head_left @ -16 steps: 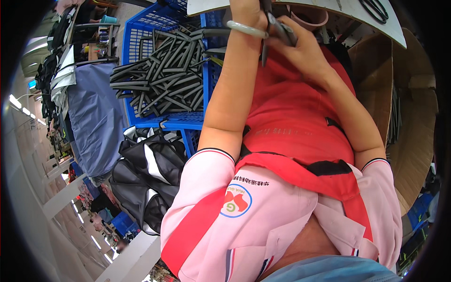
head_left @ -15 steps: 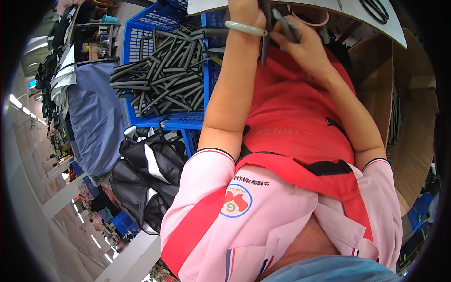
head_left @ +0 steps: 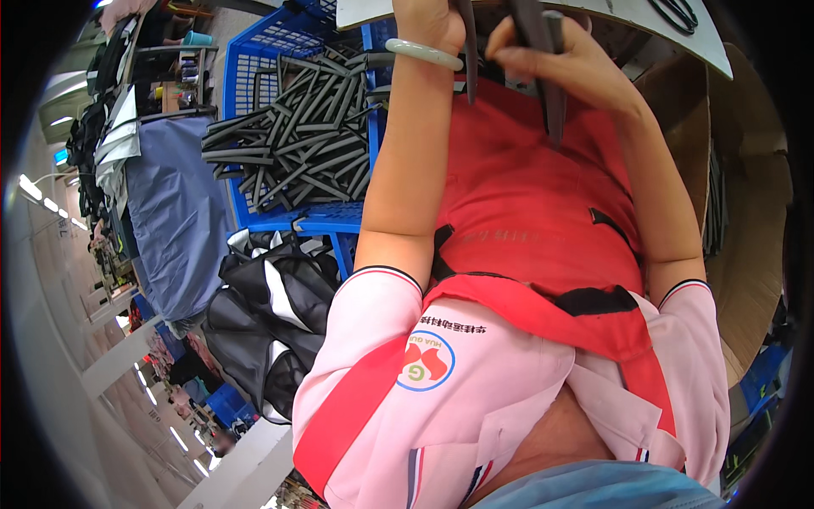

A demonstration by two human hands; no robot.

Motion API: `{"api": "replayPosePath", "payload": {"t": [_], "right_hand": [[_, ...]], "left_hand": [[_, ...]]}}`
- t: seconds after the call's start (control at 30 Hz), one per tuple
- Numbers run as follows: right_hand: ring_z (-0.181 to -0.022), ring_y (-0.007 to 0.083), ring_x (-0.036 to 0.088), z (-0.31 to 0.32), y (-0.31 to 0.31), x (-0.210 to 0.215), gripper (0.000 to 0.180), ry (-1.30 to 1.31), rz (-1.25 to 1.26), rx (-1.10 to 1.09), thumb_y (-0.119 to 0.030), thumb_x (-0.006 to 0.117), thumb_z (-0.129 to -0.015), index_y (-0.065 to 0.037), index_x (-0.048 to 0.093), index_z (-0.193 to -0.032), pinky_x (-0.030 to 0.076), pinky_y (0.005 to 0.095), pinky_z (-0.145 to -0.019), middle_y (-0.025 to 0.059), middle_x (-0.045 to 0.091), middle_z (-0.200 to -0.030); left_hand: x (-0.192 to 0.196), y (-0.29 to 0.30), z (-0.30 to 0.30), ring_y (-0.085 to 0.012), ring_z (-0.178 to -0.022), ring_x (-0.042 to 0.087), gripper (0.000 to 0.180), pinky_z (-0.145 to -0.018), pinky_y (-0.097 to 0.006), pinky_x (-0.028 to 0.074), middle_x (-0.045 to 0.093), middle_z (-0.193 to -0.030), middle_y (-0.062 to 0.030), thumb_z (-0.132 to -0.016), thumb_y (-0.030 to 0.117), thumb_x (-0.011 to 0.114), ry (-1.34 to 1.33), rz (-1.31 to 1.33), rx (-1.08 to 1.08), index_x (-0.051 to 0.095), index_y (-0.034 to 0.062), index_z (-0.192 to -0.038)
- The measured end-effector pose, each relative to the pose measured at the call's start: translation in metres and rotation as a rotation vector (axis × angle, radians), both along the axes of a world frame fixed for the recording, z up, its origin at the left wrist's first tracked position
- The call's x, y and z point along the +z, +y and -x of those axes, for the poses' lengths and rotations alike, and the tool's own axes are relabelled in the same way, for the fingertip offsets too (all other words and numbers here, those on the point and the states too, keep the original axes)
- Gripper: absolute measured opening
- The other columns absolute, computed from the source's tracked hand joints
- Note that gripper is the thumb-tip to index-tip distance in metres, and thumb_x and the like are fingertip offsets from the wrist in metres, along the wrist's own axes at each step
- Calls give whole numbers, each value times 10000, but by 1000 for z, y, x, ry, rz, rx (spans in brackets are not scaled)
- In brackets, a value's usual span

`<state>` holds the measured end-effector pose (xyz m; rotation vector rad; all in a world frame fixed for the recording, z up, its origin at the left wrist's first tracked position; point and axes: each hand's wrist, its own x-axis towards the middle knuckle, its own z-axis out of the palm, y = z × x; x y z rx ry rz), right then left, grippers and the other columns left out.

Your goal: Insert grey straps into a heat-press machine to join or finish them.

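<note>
Hands are both raised to the top edge of the view, at the near edge of the pale worktable [head_left: 678, 38]. Your right hand [head_left: 560, 64] is pinched, thumb and forefinger closed around a dark flat strip [head_left: 549, 81]. Your left hand [head_left: 428, 21] is curled shut around a second dark strip [head_left: 469, 55]; most of that hand is cut off by the frame, so the exact grip cannot be read. A pale green bangle [head_left: 421, 53] sits on the left wrist.

Progress, as a judgement only: you are mid-handling on one pair of strips. The blue crate [head_left: 254, 76] at your left holds a large loose heap of similar dark strips [head_left: 292, 140], so most of the stock looks untouched. No finished pile can be made out; the table surface is almost wholly out of frame. A loop of dark cord or rubber [head_left: 676, 13] lies on the table at upper right, apart from your hands.

Orientation: the strip in your right hand has its long axis running near-vertical in the picture, free end pointing down toward your red apron [head_left: 534, 220], upper end hidden at the frame edge. The left-hand strip hangs roughly parallel, just beside it, tip also down. The two do not visibly touch.

Surroundings: black bags [head_left: 263, 331] lie below the crate, blue-grey cloth [head_left: 170, 220] further left, cardboard box [head_left: 746, 237] at your right.
</note>
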<state>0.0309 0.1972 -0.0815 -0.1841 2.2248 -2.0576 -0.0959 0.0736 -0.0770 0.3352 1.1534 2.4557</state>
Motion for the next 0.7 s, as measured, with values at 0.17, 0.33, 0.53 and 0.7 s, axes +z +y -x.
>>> {"api": "replayPosePath", "payload": {"t": [0.17, 0.33, 0.53, 0.7], "right_hand": [[-712, 90, 537, 5, -16, 21, 133, 70, -100, 235, -95, 635, -865, 7, 639, -949, 459, 233, -679, 43, 635, -816], [-946, 386, 592, -10, 11, -21, 282, 244, -882, 49, -46, 662, -735, -7, 594, -1006, 489, 422, -760, 192, 634, -996], [-1256, 224, 454, -33, -42, -32, 290, 864, -1224, 197, -131, 528, -810, -96, 621, -1082, 418, 366, -989, 65, 521, -1321], [-919, 232, 631, 14, -49, -90, 261, 627, -1304, -195, -130, 582, -776, -71, 624, -1027, 484, 345, -826, 96, 648, -928]], "left_hand": [[-7, 10, 2, -129, -561, 510, 268, -522, -249, 421, 581, -676, -46, -989, 269, 531, 116, 121, 21, 621, 42, -879], [-5, 12, 4, -115, -596, 541, 226, -545, -244, 445, 614, -721, -29, -965, 225, 582, 158, 140, 8, 642, 7, -956], [-14, 22, -18, -77, -710, 555, 166, -647, -217, 459, 656, -805, -21, -898, 108, 622, 453, 534, -401, 662, -37, -967], [-15, 40, -39, -80, -727, 547, 194, -659, -229, 454, 659, -804, -22, -893, 153, 623, 547, 579, -485, 673, -16, -976]]}}
